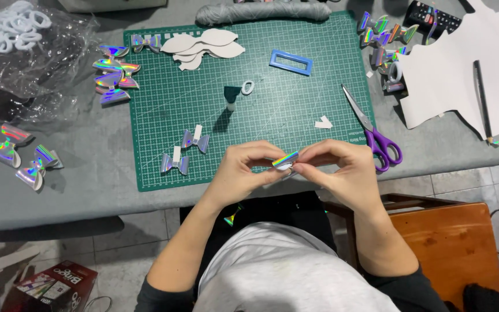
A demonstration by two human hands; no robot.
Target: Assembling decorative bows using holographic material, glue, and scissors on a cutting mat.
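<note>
Both hands meet over the near edge of the green cutting mat [272,104]. My left hand [244,170] and my right hand [339,170] pinch a small holographic strip [285,160] between their fingertips, with a white piece under it. Two half-made holographic bows [195,140] [174,163] with white centre strips lie on the mat to the left of my left hand. Small white scraps [323,122] lie just beyond my right hand.
Purple-handled scissors [373,132] lie right of the mat. A blue rectangular frame [290,61], white cut shapes [203,46], a glue tube [232,98] and a white ring [248,87] sit on the mat. Finished bows [114,74] lie left; a bag of white rings [21,34] far left; white sheet [463,75] right.
</note>
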